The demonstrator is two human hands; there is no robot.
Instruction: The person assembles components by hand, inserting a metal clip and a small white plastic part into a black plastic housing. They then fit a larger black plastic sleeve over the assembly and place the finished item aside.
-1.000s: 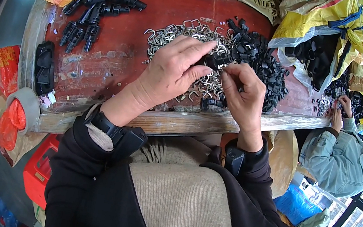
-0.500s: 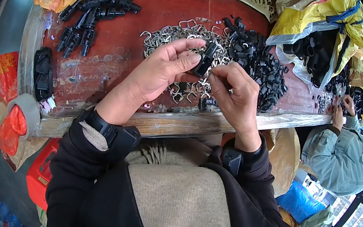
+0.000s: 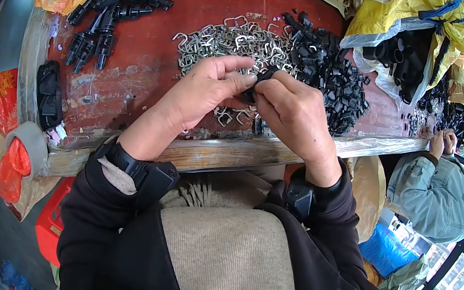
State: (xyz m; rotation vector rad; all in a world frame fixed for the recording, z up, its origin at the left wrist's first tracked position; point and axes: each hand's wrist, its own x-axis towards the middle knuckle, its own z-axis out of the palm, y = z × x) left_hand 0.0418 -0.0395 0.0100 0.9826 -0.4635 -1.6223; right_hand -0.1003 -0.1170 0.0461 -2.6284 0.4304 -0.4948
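Note:
My left hand (image 3: pixel 204 91) is closed around a short black plastic tube fitting (image 3: pixel 265 74), its index finger stretched out along the top. The fingers of my right hand (image 3: pixel 300 115) are pinched together on the near right side of the fitting and cover much of it. Whether a small part sits in the right fingertips cannot be seen. Just beyond both hands lies a heap of bent silvery metal hooks (image 3: pixel 201 46). A pile of small black plastic pieces (image 3: pixel 341 90) adjoins it on the right.
Black tube fittings (image 3: pixel 101 35) are heaped at the far left of the red table (image 3: pixel 124 86). A wooden rail (image 3: pixel 211 159) edges the table's near side. A yellow sack (image 3: pixel 384 23) of black parts stands far right. Another person (image 3: pixel 438 188) works on the right. A roll of tape (image 3: pixel 28 140) hangs left.
My right hand has moved left and up onto the fitting, hiding more of it. My left hand keeps its hold. The other person's hands have come closer together.

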